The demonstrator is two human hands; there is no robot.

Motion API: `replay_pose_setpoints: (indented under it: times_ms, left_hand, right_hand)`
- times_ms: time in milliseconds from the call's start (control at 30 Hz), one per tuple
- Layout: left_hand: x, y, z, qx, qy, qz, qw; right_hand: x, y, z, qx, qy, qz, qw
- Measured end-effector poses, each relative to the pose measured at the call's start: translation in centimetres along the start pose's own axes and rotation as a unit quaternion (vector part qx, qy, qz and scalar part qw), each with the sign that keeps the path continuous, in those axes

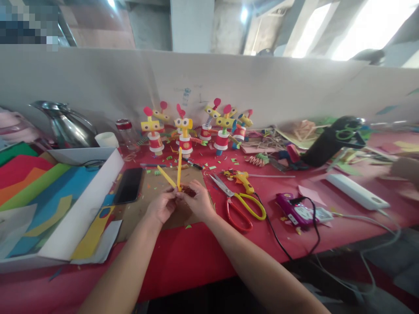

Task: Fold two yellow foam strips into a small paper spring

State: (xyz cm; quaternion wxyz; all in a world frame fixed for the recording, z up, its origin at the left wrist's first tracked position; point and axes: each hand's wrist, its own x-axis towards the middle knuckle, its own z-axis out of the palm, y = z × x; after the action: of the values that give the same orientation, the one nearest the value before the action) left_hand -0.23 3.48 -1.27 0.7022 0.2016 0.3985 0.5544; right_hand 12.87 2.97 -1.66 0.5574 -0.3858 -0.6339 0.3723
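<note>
Two narrow yellow paper strips (pixel 169 176) meet at their lower ends in a V, pinched between the fingertips of my left hand (pixel 163 205) and my right hand (pixel 198 201). Both hands are closed on the joined end, above a brown board (pixel 140 220) on the red table. Scissors (pixel 236 198) with one red and one yellow handle lie spread to the right of my right hand. Beyond them rests a yellow glue gun (pixel 245 182) with a black cord. A dark phone (pixel 129 185) lies left of my left hand.
Several paper-cup figures (pixel 185 141) stand at the back. A white box (pixel 81 209) of coloured paper fills the left, near a steel jug (pixel 67 126). At right are a purple socket block (pixel 297 211), a white power strip (pixel 356 192) and trailing cords.
</note>
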Motion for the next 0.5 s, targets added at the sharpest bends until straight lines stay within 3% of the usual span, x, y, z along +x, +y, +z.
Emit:
replay_pose_setpoints:
  times_ms: [300,400,500]
  left_hand:
    - [-0.84,0.25,0.90,0.020,-0.017,0.060,0.998]
    - [-0.73,-0.10,0.91,0.057,-0.025,0.094,0.994]
    - [-0.47,-0.53,0.63,0.102,-0.009,0.127,0.987]
  right_hand:
    - [0.19,0.77,0.31,0.150,0.019,0.140,0.979]
    - [0.29,0.90,-0.02,0.124,0.025,0.149,0.981]
    - [0.36,0.98,-0.39,0.051,0.034,0.117,0.991]
